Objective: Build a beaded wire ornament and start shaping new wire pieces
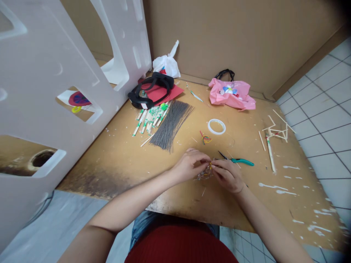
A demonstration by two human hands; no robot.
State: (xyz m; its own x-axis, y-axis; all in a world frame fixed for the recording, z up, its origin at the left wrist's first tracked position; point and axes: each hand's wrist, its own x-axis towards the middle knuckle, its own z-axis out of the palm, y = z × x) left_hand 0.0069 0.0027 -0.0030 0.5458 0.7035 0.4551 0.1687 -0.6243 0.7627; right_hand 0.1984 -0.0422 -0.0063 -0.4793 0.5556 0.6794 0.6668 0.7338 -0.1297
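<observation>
1. A brown table (123,160) is backed by a cardboard wall (205,36) and bounded on the left by a white plastic panel (35,84).
2. Wrapped chopsticks (139,123) are heaped beside a fan of grey wires (172,124), of which plenty seem to be left unused.
3. The left hand (192,164) is brought in low over the table, its thumb and fingers drawn almost together on a yellow bit of a wire tangle (203,174).
4. The tangle is held near the table's front edge, between and partly under the hands. It is judged to be partly worked: loops are gathered, but loose ends are seen. It is spread mainly leftward from the fingertips; a definite long axis cannot be told.
5. Coloured bands (206,139) and a roll of tape (216,133) are left lying beyond the hands, apparently not in use.
6. The same yellow bit is pinched by the right hand (227,175), its fingers nearly closed. Pliers (242,161) are laid just beyond it, tips pointed leftward.
7. A stick frame (270,150) is set down at the far right, well apart.
</observation>
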